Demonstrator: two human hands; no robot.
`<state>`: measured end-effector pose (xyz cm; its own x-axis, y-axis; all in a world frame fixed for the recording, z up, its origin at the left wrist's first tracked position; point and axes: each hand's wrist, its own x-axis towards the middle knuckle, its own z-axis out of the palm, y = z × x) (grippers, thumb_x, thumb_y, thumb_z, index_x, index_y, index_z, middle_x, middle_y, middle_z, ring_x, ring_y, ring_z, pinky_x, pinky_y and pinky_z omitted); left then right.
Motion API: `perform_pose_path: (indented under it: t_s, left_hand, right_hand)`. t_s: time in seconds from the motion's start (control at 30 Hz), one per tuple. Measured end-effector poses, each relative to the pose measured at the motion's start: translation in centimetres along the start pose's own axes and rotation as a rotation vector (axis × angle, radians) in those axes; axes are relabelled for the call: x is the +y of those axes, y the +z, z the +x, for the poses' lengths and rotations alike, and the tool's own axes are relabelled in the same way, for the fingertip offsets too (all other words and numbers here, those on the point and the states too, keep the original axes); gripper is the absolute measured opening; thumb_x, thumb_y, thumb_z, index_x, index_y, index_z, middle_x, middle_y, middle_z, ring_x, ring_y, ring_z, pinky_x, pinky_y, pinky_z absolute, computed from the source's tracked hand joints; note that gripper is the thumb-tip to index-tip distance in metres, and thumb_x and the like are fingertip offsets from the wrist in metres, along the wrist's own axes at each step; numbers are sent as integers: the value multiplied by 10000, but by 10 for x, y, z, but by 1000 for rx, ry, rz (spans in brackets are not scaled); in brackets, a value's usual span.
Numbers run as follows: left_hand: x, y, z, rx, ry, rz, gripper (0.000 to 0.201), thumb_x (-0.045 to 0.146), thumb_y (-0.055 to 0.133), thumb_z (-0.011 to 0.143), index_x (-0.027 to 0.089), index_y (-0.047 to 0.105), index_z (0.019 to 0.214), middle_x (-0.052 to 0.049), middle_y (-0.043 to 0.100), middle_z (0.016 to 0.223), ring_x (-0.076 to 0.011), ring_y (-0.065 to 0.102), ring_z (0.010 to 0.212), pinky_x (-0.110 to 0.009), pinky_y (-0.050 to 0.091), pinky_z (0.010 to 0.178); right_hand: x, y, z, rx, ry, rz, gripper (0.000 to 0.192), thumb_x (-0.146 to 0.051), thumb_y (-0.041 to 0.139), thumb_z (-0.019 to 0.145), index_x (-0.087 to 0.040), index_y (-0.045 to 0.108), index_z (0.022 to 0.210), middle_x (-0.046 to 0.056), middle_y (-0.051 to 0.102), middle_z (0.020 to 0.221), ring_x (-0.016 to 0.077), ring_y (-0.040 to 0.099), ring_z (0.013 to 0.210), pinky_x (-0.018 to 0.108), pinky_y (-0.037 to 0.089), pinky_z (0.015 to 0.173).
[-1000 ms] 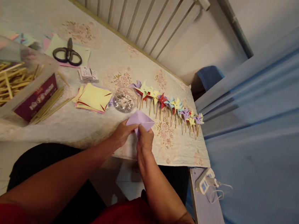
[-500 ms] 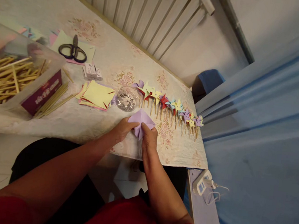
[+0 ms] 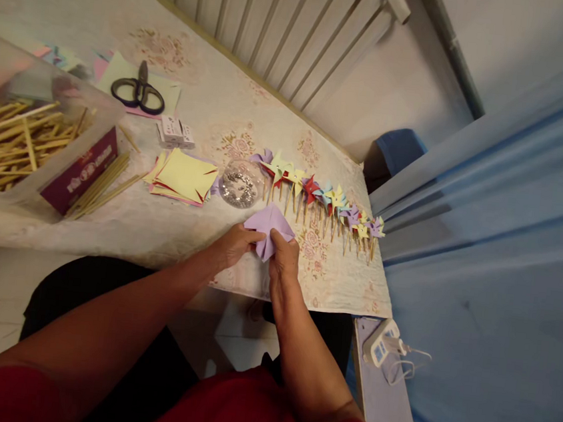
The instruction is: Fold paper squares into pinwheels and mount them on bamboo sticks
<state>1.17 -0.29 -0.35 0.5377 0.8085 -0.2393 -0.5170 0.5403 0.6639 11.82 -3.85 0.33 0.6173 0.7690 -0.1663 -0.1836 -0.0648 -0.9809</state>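
Between the fingers: a folded lilac paper square (image 3: 268, 225), pinched from both sides, low over the tabletop (image 3: 168, 239) near its front edge.
Left hand (image 3: 234, 245): fingers closed on the paper's left side.
Right hand (image 3: 284, 259): fingers closed on its lower right corner.
Just beyond the fingers: a clear dish of small silver pieces (image 3: 238, 186).
Beyond and right: a row of paper pinwheels on sticks (image 3: 322, 202).
Left of the fingers: a stack of yellow paper squares (image 3: 180, 176).
Farther left: loose bamboo sticks (image 3: 100, 185), a clear bin of sticks (image 3: 11, 142).
Far beyond: black scissors (image 3: 138, 90).

Floral-cloth table (image 3: 168, 233): scissors (image 3: 138, 90), paper stack (image 3: 182, 177), pinwheel row (image 3: 323, 198), stick box (image 3: 27, 137).
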Motion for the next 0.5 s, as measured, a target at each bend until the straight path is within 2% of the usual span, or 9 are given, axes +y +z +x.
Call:
perform_pose_path:
  t_s: [0.17,0.5]
  left_hand:
    - [3,5,-4,7,-36,-34,200,196,728,561,191,654,747,13,681,712,-142,597,674,-274,488,672]
    - [-7,-2,3,26,-11,-37,284,231,767,566,149,661,817,6,680,700,-133,602,642,-262,493,654]
  right_hand:
    - [-6,6,-7,-18,29,107,283,-220,721,618,-141,681,886,13,725,772,157,658,673,276,558,666]
    - [-11,11,-14,6,71,120,240,-184,693,631,-139,669,866,-1,706,709,157,658,646,279,568,660]
